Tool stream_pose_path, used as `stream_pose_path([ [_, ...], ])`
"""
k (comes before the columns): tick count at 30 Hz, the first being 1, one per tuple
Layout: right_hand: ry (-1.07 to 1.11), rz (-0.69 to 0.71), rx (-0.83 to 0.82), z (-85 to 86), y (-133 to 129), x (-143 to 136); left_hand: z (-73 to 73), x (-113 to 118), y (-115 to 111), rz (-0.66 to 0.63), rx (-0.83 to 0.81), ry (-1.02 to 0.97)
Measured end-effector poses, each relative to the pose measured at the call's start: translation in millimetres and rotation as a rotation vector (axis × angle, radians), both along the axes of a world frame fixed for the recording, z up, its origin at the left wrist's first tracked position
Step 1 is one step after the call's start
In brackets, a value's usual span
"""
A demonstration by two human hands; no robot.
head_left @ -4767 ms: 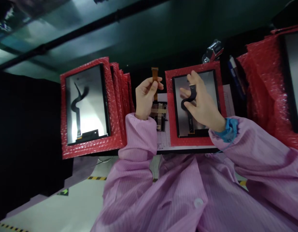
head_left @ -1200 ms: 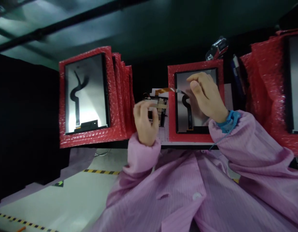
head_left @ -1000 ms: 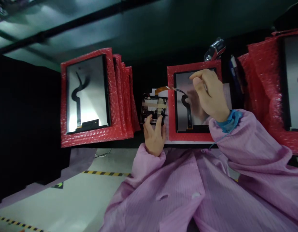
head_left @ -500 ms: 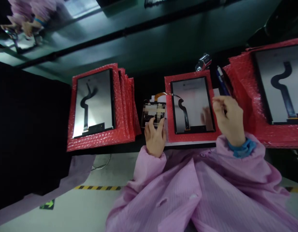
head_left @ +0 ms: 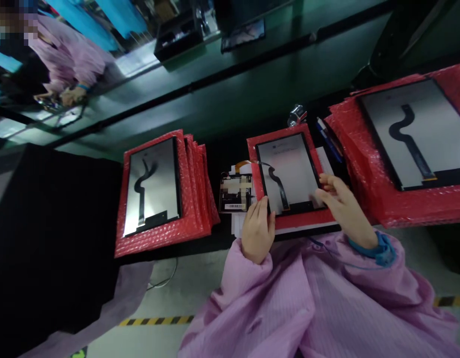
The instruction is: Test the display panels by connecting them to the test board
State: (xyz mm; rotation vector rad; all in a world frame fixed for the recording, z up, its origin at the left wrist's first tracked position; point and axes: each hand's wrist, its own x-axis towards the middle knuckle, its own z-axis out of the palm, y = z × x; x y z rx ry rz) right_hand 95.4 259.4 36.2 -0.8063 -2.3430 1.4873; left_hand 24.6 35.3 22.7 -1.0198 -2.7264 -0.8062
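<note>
A silver-backed display panel (head_left: 293, 171) lies on a red bubble-wrap sheet (head_left: 257, 144) at the centre. My left hand (head_left: 257, 230) rests at the panel's lower left corner, fingers close together on its edge; whether they grip it is hard to tell. At the panel's right edge is my right hand (head_left: 337, 199), its thumb and fingers apart around the edge, with no firm grip visible. A small circuit board unit (head_left: 235, 194) sits left of the panel, joined by an orange flex cable (head_left: 244, 163) to the panel's dark ribbon (head_left: 279, 186).
Red-wrapped stacks stand at left (head_left: 196, 189) and right (head_left: 367, 164), each with a panel on top. Pens (head_left: 329, 139) and a shiny metal object (head_left: 297, 114) lie behind. Another person's hands (head_left: 73, 94) work at the far upper left.
My left hand has moved right from the circuit board to the panel's lower left corner. My right hand has come down to the panel's right edge and its fingers have spread. The view has shifted.
</note>
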Motion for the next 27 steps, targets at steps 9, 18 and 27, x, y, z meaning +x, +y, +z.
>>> stream_pose_path([
  [9, 0.411, 0.265, -0.168, 89.6, -43.9, -8.7, 47.2, -40.1, -6.5, 0.017, 0.137, -0.325],
  [18, 0.326, 0.316, -0.160, 42.1, -94.7, -50.0, 82.2, -79.6, 3.1, 0.133, 0.674, -0.724],
  [27, 0.409, 0.483, -0.135, 25.3, -99.9, -53.7, 70.6, -91.3, -14.4, 0.171, 0.809, -0.730],
])
